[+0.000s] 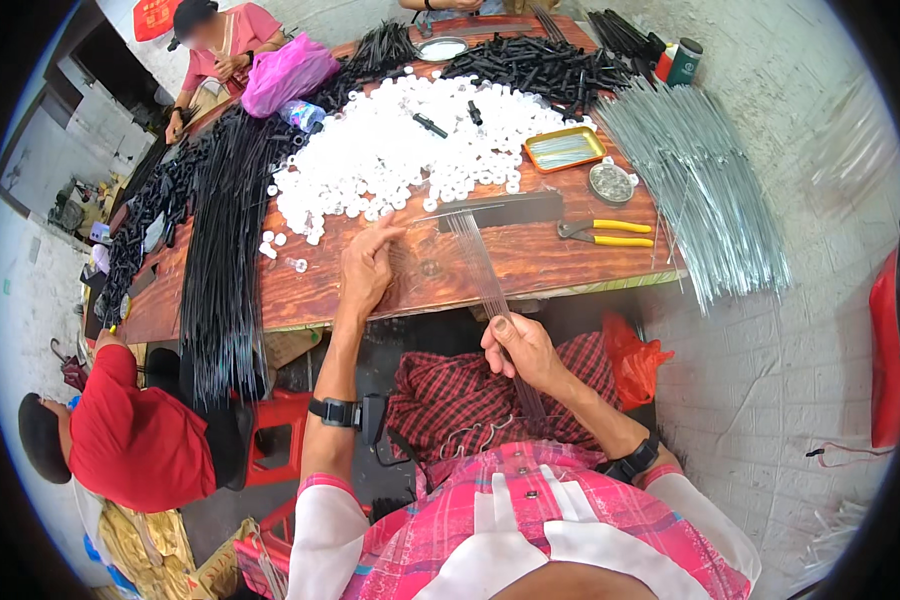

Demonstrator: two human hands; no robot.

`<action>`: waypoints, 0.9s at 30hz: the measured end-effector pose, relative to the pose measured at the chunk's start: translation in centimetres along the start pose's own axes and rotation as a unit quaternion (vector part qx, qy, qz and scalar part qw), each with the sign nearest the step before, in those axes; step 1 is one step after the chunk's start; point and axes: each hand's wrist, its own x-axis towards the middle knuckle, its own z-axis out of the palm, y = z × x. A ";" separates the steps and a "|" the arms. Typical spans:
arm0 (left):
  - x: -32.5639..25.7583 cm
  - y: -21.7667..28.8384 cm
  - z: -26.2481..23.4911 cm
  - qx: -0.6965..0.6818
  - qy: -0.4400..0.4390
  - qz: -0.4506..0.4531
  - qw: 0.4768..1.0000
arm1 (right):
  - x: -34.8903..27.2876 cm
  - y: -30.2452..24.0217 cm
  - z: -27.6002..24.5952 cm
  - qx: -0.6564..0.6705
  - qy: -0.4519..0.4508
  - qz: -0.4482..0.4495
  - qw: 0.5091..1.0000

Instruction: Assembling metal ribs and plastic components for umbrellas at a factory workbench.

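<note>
My right hand (523,350) is closed round a bundle of thin metal rods (490,275) in front of my lap. The far ends of the rods reach up to a dark flat bar (520,211) lying on the table. My left hand (368,265) hovers over the table's near part, its fingers curled in and pointing right. Whatever those fingers pinch, if anything, is too small and blurred to make out. Just beyond the left hand spreads a big heap of small white round plastic pieces (370,150).
Yellow-handled pliers (620,233), a yellow-rimmed tray (565,150) and a small round dish (611,182) sit on the right. Silvery rods (705,190) overhang the right edge, black rods (225,230) the left. Co-workers sit at left, one in red (150,430), another beyond (225,45).
</note>
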 end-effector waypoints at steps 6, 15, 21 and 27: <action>3.3 -2.1 -0.3 0.068 0.002 -0.048 0.997 | 0.0 -0.5 -0.3 0.007 0.011 -0.005 1.000; 4.7 -0.9 2.5 0.240 0.062 -0.040 0.968 | 0.0 -0.6 -1.0 0.008 0.016 0.004 1.000; 4.8 -0.4 2.1 0.295 0.066 -0.016 0.953 | -0.1 -0.1 -1.0 0.009 0.019 -0.006 1.000; 4.1 0.9 1.4 0.275 0.144 0.124 0.942 | -0.4 -0.3 -0.8 0.009 0.018 -0.015 1.000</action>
